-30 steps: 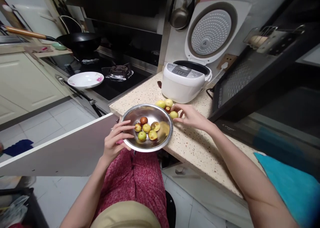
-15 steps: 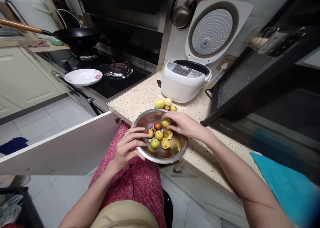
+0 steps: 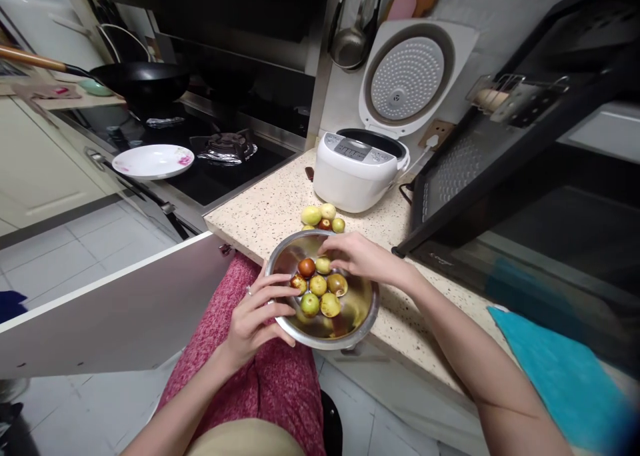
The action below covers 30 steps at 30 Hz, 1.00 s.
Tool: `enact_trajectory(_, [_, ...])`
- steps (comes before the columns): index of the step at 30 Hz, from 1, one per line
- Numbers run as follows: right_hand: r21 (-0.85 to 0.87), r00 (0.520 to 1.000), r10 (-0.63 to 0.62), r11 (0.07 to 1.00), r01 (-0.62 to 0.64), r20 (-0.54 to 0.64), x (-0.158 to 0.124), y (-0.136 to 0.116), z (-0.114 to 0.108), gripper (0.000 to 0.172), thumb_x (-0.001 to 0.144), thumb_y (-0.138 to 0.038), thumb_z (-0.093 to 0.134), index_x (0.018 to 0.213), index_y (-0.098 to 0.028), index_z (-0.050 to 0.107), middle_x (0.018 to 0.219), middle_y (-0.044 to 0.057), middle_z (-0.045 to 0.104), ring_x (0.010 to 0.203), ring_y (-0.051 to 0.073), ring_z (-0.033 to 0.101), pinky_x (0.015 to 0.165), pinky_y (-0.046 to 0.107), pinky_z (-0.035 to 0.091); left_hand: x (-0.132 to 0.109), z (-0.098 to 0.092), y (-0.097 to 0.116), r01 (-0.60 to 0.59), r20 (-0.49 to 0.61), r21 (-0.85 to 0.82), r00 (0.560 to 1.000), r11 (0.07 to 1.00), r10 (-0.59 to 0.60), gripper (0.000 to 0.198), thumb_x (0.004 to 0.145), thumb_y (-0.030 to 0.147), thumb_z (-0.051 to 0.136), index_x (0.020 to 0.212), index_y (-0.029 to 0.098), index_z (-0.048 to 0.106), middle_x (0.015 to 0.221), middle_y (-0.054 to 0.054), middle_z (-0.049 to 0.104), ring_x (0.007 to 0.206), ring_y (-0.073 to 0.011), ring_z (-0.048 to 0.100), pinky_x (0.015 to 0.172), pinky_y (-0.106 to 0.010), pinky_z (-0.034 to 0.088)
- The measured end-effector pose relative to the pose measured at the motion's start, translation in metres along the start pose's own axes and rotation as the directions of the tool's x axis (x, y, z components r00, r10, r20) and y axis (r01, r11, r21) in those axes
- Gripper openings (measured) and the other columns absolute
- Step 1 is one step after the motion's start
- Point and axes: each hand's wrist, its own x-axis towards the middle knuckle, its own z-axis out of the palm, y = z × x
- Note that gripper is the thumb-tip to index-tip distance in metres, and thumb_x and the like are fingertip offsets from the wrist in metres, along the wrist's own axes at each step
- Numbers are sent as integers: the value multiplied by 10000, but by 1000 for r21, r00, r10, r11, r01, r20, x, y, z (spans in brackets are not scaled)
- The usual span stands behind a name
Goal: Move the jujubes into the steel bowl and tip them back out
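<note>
A steel bowl (image 3: 357, 329) sits at the counter's front edge over my lap, with several green, yellow and reddish-brown jujubes (image 3: 318, 285) inside. My left hand (image 3: 257, 313) grips its left side, fingers reaching over the rim close to a brown-patched jujube (image 3: 299, 283). From the right, my right hand (image 3: 357, 256) reaches over the far rim, its fingertips around a yellow-green jujube (image 3: 323, 265). Behind the bowl, a small cluster of jujubes (image 3: 311, 215) lies on the speckled counter (image 3: 260, 209).
A white rice cooker (image 3: 353, 176) stands with its lid up. A black oven (image 3: 500, 243) occupies the right, beside a teal cloth (image 3: 545, 363). At left, a floral plate (image 3: 153, 161) and a wok (image 3: 140, 79) rest on the stove. An open cabinet door (image 3: 115, 303) juts out beside my legs.
The view has shifted, so the scene sits lower and further left. Within the bowl, the jujube at my right fingertips now lies closer to the reddish-brown one. My left hand keeps its hold.
</note>
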Motion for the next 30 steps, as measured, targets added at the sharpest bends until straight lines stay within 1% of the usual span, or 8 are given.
enact_trajectory(2, [22,994,15,1000,-12,-106,-3,4,-12,165,898,-108,720,1041,-185,743,1049,71,776,946,230,717,871,366,547,-1,1,-1,-9,-5,5,1000,1000,9,350,919,501,694,946,155,741,1088,-117,792,1234,-277,667,1054,-446,571])
enact_trajectory(5, [27,956,59,998,-53,-288,-6,19,-27,118,949,-161,658,1017,-184,751,1017,75,779,911,230,723,831,351,559,-1,2,-1,-19,-2,9,1000,1000,19,351,926,497,685,945,150,736,1084,-116,791,1246,-271,658,1059,-437,569])
enact_trajectory(8, [-44,925,96,992,-121,-367,-7,42,-28,156,951,-152,627,1041,-176,752,1006,93,770,887,243,714,816,368,562,0,2,-1,-19,7,13,1000,1000,18,355,930,501,682,958,152,736,1094,-116,790,1251,-274,655,1062,-446,568])
enact_trajectory(13, [-134,931,120,975,-175,-344,-4,74,-6,326,971,-135,576,1270,-183,697,1251,139,724,1131,303,673,1005,487,525,2,1,-1,-15,21,-2,1000,1000,15,350,933,503,686,1009,165,738,1099,-117,791,1240,-290,666,1016,-469,592])
enact_trajectory(18, [-131,938,151,971,-200,-313,-3,88,14,440,994,-204,581,1433,-188,592,1404,152,640,1311,317,575,1124,532,453,2,1,-2,-20,26,-4,999,1000,20,335,946,489,681,1011,164,733,1075,-111,791,1221,-284,672,1018,-466,586])
enact_trajectory(22, [-105,942,183,970,-220,-281,-4,91,19,440,1022,-257,567,1451,-161,567,1371,165,650,1285,317,582,1090,521,482,1,1,-3,-26,31,-5,999,1000,26,329,944,483,687,1021,166,729,1056,-103,791,1216,-284,677,1021,-463,585])
enact_trajectory(26, [-93,931,189,969,-227,-311,-3,88,16,335,1002,-281,625,1311,-157,663,1296,154,690,1227,315,622,1055,491,498,1,0,-3,-32,39,0,999,999,32,339,944,487,682,1015,159,725,1044,-104,790,1218,-278,671,1032,-457,578])
enact_trajectory(30, [0,919,237,968,-250,-316,-2,81,11,279,935,-214,687,1210,-174,710,1228,117,733,1100,282,681,968,428,532,2,0,-3,-33,46,6,998,999,33,335,949,484,675,1005,156,719,1034,-103,787,1224,-277,664,1029,-458,577])
